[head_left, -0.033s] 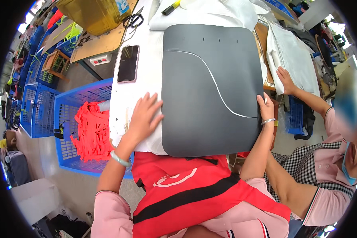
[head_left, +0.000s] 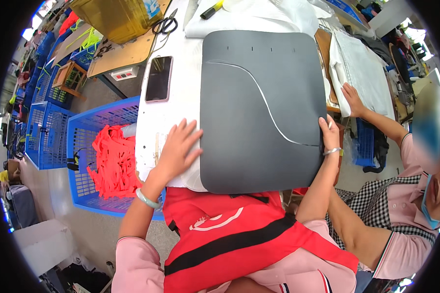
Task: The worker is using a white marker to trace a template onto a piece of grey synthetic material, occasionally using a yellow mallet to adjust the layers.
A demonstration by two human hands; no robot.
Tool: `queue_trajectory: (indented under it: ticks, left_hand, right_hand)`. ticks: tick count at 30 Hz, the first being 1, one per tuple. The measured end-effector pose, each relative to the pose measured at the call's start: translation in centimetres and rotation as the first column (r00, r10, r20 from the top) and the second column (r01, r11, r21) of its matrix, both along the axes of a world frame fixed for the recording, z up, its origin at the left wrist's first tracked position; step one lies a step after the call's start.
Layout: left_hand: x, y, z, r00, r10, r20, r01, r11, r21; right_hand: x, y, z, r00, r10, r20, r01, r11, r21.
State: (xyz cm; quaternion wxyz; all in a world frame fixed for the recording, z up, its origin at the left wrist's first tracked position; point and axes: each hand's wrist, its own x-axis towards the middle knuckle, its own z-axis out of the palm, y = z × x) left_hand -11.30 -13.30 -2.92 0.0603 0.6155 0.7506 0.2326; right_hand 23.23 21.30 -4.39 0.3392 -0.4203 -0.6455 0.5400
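White table [head_left: 183,63]; grey panel [head_left: 239,132], hands [head_left: 178,149] unchanged

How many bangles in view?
2: a pale green bangle on the wrist of the left hand; a silver bangle by the right hand, which holds the dark grey sheet. The co-worker's visible hand has none; their other is out of sight, so more may be hidden.

Workshop, with scissors [head_left: 168,22] and blue crate [head_left: 112,212]

Smooth matt grey panel [head_left: 242,122], glossy phone [head_left: 159,80], cloth apron [head_left: 249,254]
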Motion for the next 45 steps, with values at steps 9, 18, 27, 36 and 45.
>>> queue_trajectory:
  ticks: [9,18,27,36,45]
  left_hand:
    - [0.4,-1.3,1.8,0.969,-0.245,-0.013,0.241,0.960,-0.143]
    - [0.4,-0.7,0.9,0.979,-0.202,-0.012,0.199,0.971,-0.135]
    - [-1.5,1.2,1.2,0.937,-0.235,0.260,0.314,0.891,-0.327]
    - [0.4,1.4,1.3,0.967,-0.255,-0.024,0.255,0.967,-0.013]
    - [0.4,2.8,1.6,0.889,-0.458,-0.025,0.458,0.885,0.085]
  right_hand:
    - [0.6,1.6,2.1,0.998,-0.031,-0.059,0.031,0.999,-0.012]
    - [1.4,2.9,-0.5,0.990,-0.052,-0.129,0.028,0.983,-0.183]
    - [1.9,4.8,0.9,0.999,-0.003,0.036,0.009,0.985,-0.173]
    - [3.1,6.7,-0.4,1.000,-0.015,-0.010,0.012,0.975,-0.221]
    - [2.9,6.1,1.3,1.000,0.019,-0.008,-0.020,0.976,-0.218]
